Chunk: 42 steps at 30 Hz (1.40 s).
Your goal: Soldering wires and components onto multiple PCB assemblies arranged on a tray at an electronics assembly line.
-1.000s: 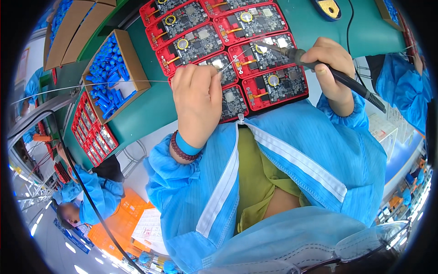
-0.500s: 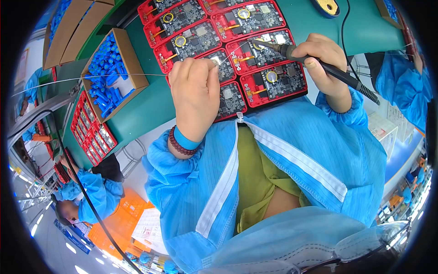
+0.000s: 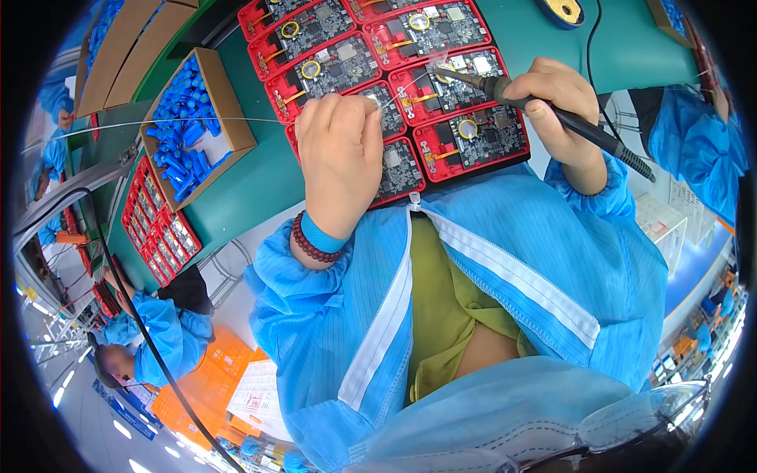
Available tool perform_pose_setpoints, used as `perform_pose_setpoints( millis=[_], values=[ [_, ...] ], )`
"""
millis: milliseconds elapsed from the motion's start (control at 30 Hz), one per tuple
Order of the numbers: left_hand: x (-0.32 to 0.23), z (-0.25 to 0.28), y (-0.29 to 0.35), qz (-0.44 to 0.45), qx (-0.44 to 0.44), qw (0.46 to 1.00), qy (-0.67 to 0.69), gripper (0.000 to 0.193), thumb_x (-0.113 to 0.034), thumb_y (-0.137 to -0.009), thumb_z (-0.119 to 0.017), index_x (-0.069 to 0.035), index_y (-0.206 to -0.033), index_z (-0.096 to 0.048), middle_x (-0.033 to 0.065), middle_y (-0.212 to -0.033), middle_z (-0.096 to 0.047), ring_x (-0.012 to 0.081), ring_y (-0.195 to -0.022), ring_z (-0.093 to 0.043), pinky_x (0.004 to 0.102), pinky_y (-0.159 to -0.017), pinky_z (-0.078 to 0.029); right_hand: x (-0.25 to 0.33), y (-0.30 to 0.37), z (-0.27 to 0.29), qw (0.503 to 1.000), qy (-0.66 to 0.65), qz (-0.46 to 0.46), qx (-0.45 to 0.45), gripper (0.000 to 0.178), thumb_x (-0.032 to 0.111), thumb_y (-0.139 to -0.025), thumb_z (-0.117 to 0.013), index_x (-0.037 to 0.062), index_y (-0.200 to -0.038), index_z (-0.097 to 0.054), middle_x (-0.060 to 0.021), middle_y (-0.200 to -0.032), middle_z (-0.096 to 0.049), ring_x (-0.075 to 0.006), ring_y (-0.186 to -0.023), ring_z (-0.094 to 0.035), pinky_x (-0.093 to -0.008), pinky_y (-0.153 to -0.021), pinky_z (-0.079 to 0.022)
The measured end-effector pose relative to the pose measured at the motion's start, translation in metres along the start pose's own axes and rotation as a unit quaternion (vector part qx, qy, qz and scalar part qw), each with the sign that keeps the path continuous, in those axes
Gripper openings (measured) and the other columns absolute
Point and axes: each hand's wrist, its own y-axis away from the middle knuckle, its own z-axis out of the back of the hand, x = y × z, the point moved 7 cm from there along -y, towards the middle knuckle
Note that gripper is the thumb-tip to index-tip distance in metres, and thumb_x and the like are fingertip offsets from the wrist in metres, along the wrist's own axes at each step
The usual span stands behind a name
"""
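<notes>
Several dark circuit boards sit in red holders (image 3: pixel 465 142) on a green bench. My right hand (image 3: pixel 556 98) grips a black soldering iron (image 3: pixel 552 114), its tip resting on a board near a small wisp of smoke. My left hand (image 3: pixel 341 150) lies fingers-down over the nearer boards and pinches a thin solder wire (image 3: pixel 197 121) that runs off to the left. Blue sleeves cover both forearms; a bead bracelet and a blue band circle my left wrist.
A cardboard box of blue cylindrical parts (image 3: pixel 185 130) stands to the left on the green bench (image 3: pixel 252 189). More red trays of boards (image 3: pixel 154 236) lie at the bench's left edge. Other people in blue coats work at lower left (image 3: pixel 158 331) and upper right (image 3: pixel 694 134).
The view has shifted slightly, with hands and boards now sitting a little higher. My right hand has moved the iron tip a bit left onto a board; the left hand stays put.
</notes>
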Motion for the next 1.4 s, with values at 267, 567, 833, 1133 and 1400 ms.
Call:
perform_pose_setpoints(
  millis=[267, 567, 833, 1133, 1400],
  values=[
    [-0.016, 0.015, 0.023, 0.009, -0.001, 0.999, 0.054, 0.011, 0.001, -0.075, -0.065, -0.003, -0.077, -0.055, 0.0090, -0.069, -0.050, 0.0267, -0.067, -0.047, 0.0360, -0.063, -0.037, 0.025, 0.012, 0.020, 0.999, -0.022, 0.017, -0.018, 0.018, 0.016, -0.082, -0.061, -0.0010, -0.085, -0.062, -0.0087, -0.067, -0.059, -0.0183, -0.053, -0.048, -0.0313, -0.048, -0.036],
    [-0.022, 0.003, 0.037, -0.014, 0.009, 1.000, 0.023, 0.012, 0.001, -0.072, -0.066, -0.004, -0.076, -0.056, 0.0089, -0.069, -0.052, 0.0279, -0.068, -0.047, 0.0371, -0.064, -0.038, 0.034, 0.029, 0.007, 1.000, -0.016, -0.005, 0.003, 0.019, 0.019, -0.082, -0.059, 0.0002, -0.080, -0.062, -0.0086, -0.066, -0.060, -0.0201, -0.052, -0.048, -0.0324, -0.048, -0.037],
    [-0.026, -0.001, 0.036, -0.044, 0.016, 0.999, 0.003, 0.010, -0.002, -0.073, -0.066, -0.005, -0.077, -0.057, 0.0094, -0.071, -0.053, 0.0289, -0.071, -0.049, 0.0386, -0.066, -0.037, 0.035, 0.035, 0.006, 1.000, 0.004, -0.020, -0.004, 0.016, 0.017, -0.081, -0.059, 0.0006, -0.081, -0.062, -0.0088, -0.070, -0.062, -0.0193, -0.053, -0.049, -0.0317, -0.049, -0.037],
    [-0.027, -0.003, 0.034, -0.047, 0.029, 0.998, -0.013, 0.009, -0.002, -0.073, -0.065, -0.005, -0.077, -0.058, 0.0087, -0.071, -0.053, 0.0282, -0.073, -0.050, 0.0380, -0.067, -0.037, 0.034, 0.035, 0.002, 1.000, 0.002, -0.014, 0.005, 0.015, 0.016, -0.082, -0.059, 0.0012, -0.081, -0.063, -0.0093, -0.072, -0.064, -0.0193, -0.053, -0.050, -0.0318, -0.049, -0.038],
    [-0.029, -0.005, 0.033, -0.054, 0.032, 0.998, -0.010, 0.009, -0.002, -0.073, -0.064, -0.005, -0.077, -0.057, 0.0085, -0.072, -0.052, 0.0284, -0.074, -0.050, 0.0384, -0.067, -0.036, 0.035, 0.037, 0.006, 1.000, 0.004, -0.019, -0.001, 0.015, 0.016, -0.081, -0.059, 0.0017, -0.080, -0.062, -0.0088, -0.072, -0.063, -0.0193, -0.054, -0.050, -0.0317, -0.049, -0.038]
  ],
)
